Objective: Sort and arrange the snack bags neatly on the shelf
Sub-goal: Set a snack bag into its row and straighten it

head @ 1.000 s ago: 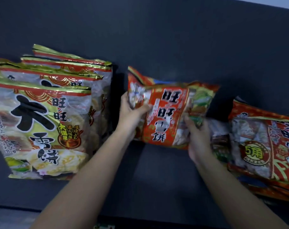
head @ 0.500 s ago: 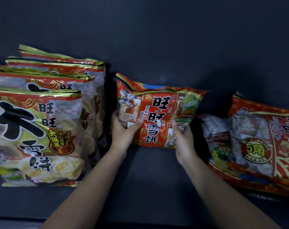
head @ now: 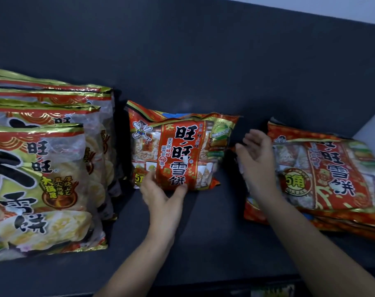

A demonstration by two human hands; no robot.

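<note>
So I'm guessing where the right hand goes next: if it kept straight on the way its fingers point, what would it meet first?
Probably the red bags lying flat on the right; the right hand is open beside them, though depth is unclear.

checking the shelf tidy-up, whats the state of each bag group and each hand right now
green-gold bags: four, upright, one behind another at left
middle red bag: upright, another bag behind it
right red bags: lying flat, stacked
left hand: grip on middle red bag's bottom edge
right hand: open, empty, in front of the right red bags' left end
shelf: dark, bare between groups
</note>
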